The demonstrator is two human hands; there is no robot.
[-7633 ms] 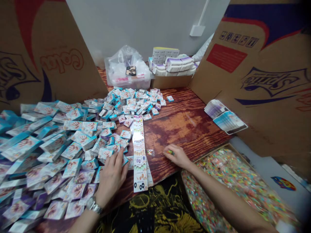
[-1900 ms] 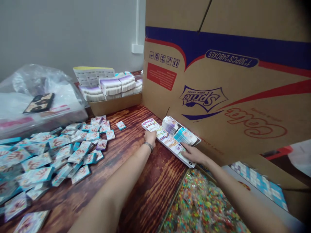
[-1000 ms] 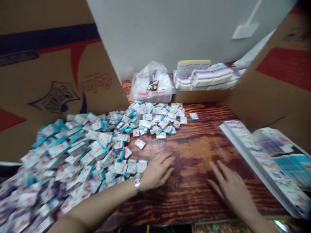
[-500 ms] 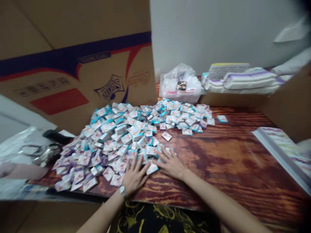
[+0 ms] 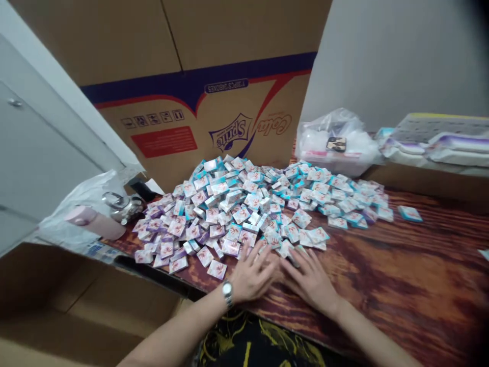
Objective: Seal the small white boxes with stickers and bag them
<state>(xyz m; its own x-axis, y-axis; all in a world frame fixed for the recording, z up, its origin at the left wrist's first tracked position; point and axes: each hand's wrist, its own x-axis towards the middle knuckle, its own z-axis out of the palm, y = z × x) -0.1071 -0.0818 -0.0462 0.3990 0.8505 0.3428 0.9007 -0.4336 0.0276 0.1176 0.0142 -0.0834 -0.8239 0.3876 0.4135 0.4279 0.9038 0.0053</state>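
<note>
Behind a reddish-brown, wood-grained surface (image 5: pixel 385 265) stand a plain grey wall (image 5: pixel 385 56) and a tall brown cardboard carton (image 5: pixel 217 114) printed in blue and red. At the carton's foot spreads a heap of small white rectangular boxes (image 5: pixel 244 201) with turquoise or purple sides and reddish hand pictures, reaching toward the front of the surface. At its near edge, the left hand (image 5: pixel 254 278), with a silver watch (image 5: pixel 227 291) at the wrist, and the right hand (image 5: pixel 313 283) lie side by side. Both sets of fingers are released and spread, their tips at or over the nearest boxes; no box is visibly grasped, though whether one is pinned under a palm cannot be told.

For this contact with the heap, fingers kept low and spread, with gentle, even pressure, would probably suit best, so that the boxes slide rather than climb or scatter. Those at the front left deserve care: they lie near the edge and could drop off.

Compared with half a second earlier, the hands are closer together. The view has swung left: the pale pink bottle (image 5: pixel 97 223) and the shiny silver object (image 5: pixel 128 208) sit farther in, while a pale corner (image 5: pixel 484 253) at far right may be all that shows of the stack of printed sheets.
</note>
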